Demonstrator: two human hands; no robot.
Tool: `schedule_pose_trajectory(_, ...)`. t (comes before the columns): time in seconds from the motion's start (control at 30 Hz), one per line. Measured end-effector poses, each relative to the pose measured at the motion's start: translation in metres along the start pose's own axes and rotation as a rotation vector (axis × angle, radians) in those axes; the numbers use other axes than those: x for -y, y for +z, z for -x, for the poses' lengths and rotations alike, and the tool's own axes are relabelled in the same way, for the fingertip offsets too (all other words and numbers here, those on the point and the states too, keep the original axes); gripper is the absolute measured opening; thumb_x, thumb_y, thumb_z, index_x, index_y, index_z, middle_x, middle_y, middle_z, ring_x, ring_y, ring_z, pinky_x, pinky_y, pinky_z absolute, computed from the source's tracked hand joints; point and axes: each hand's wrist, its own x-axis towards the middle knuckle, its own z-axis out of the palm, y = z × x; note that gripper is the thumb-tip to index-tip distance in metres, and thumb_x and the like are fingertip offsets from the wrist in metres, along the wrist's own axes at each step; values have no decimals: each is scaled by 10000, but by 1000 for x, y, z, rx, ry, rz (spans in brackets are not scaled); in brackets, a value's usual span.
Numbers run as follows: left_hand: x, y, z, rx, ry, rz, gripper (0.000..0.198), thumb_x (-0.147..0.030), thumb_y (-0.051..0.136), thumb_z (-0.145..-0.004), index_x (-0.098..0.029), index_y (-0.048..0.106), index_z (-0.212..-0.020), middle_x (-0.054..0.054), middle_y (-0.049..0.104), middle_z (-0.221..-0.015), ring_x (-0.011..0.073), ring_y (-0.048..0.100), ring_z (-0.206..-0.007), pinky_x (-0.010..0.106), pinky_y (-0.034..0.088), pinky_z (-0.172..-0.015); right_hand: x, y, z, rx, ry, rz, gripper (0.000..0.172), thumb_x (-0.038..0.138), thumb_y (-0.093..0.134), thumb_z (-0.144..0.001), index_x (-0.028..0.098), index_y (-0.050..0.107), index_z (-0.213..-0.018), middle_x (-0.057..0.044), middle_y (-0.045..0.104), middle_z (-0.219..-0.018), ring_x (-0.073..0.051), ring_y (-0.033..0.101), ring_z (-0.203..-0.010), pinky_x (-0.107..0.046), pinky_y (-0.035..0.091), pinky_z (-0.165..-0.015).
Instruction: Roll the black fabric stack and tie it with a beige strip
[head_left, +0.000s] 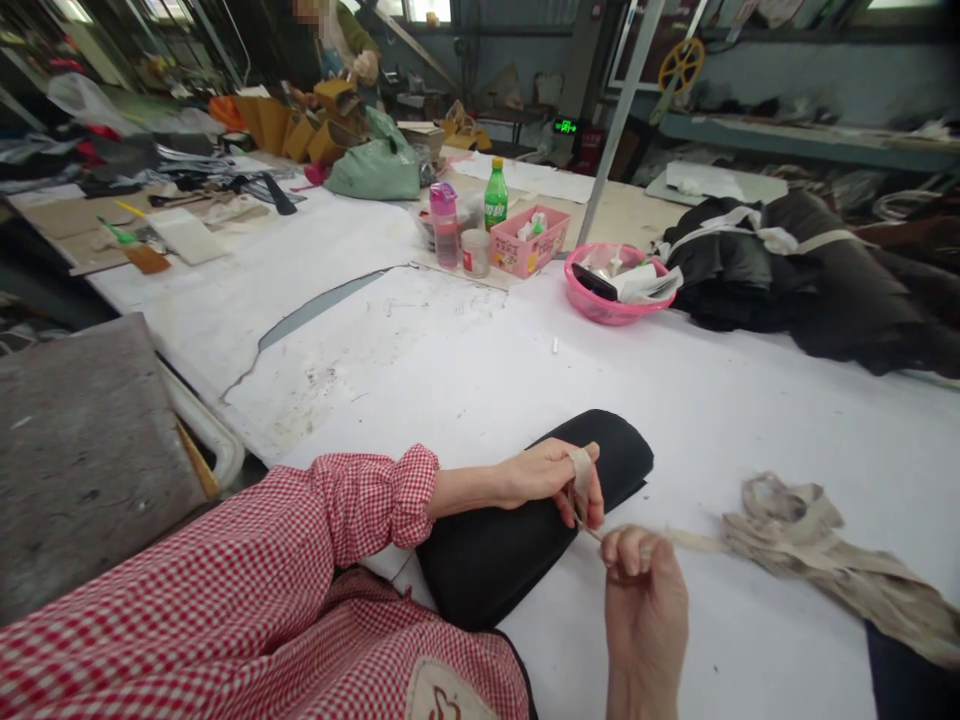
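A folded black bundle [501, 565] lies slantwise on the white-covered table in front of me. Over its right part is my left hand [551, 480], its fingers closed on a beige cloth strip [581, 470] that loops over them. Just right of the bundle, my right hand [646, 575] is curled in a fist round the same strip, which is stretched between both hands. From my right hand the strip runs on to a loose heap of beige strips [817, 545] at the right.
Beyond stand a pink basket [611, 305], a pink box [529, 243], a green bottle [496, 195] and a pink-lidded bottle [444, 228]. Dark cloth [810, 275] is piled at the right. A brush [142, 255] lies far left. A person [341, 45] stands behind the table.
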Motion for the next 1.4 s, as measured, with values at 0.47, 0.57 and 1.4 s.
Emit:
schedule_pose_trajectory(0.47, 4, 5, 7, -187, 79, 13, 654, -759, 376, -860, -156, 447, -617, -49, 352, -525, 52, 298, -431, 162, 184, -366, 0, 0, -9, 41, 133, 338, 480, 504, 515, -955, 197, 393, -606, 45, 347, -558, -97, 344, -518, -259, 219, -474)
schedule_pose_trajectory(0.57, -3, 2, 10, -167, -31, 90, 632, -749, 394, -860, -190, 275, -590, -77, 211, -543, 48, 185, -434, 173, 75, -383, -5, -2, -13, 47, 63, 381, 485, 510, 505, -958, 209, 359, -606, 63, 310, -526, -88, 309, -475, -256, 233, -460)
schedule_pose_trajectory(1.4, -42, 54, -32, 117, 111, -596, 168, -312, 532, -891, -150, 571, -869, -9, 595, -680, 89, 539, -508, 173, 417, -461, -29, -14, -13, 249, 38, 838, 399, 535, 527, -891, 195, 572, -687, 35, 452, -514, -114, 441, -425, -230, 308, -392)
